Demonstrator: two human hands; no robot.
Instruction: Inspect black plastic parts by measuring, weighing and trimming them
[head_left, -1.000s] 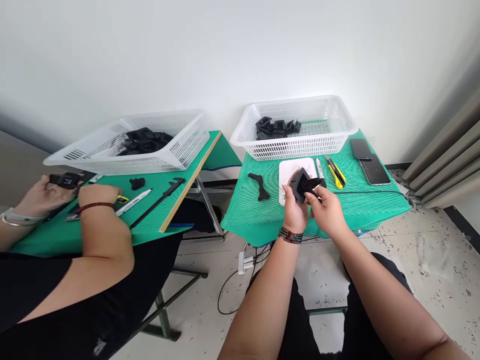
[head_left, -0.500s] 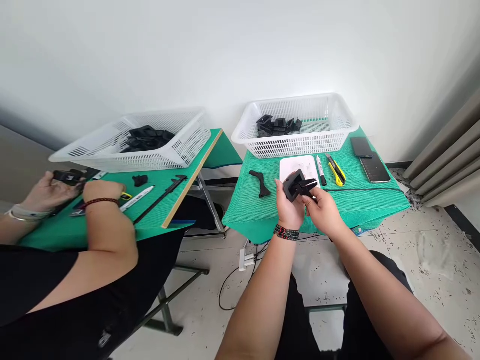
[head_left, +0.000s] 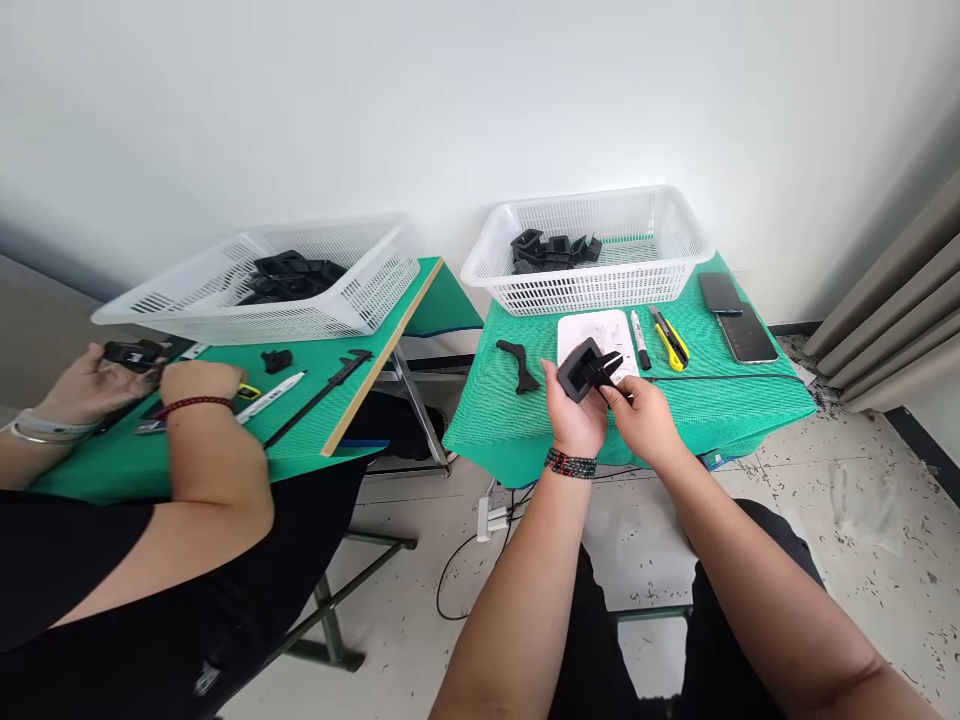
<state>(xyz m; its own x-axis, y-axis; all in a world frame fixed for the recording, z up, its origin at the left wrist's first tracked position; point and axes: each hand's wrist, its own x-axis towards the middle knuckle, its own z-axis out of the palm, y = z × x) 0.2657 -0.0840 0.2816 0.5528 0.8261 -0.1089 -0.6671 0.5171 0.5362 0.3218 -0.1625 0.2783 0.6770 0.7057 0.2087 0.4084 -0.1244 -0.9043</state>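
My left hand [head_left: 576, 418] cups a black plastic part [head_left: 577, 370] with a squarish hollow, its opening tilted up. Closed on a black caliper [head_left: 613, 366] is my right hand [head_left: 643, 415]; the pointed jaws show at the part's right side. A thin black strip, seemingly the caliper's beam, runs rightward from behind this hand. Under and behind the part lies a white tray-like plate [head_left: 596, 327] with dark specks. A curved black piece [head_left: 519, 366] rests on the green cloth left of my hands. Fingers partly hide the part's underside.
A white basket [head_left: 592, 290] with black parts stands behind. Right of the plate lie a marker [head_left: 640, 340], a yellow utility knife [head_left: 670, 340] and a phone [head_left: 748, 333]. At the left table, a co-worker's hands [head_left: 196, 383] work beside another basket [head_left: 247, 325].
The hollow part has tilted slightly in my left hand, and the caliper jaws have turned a little with my right hand. The co-worker's hands have barely moved.
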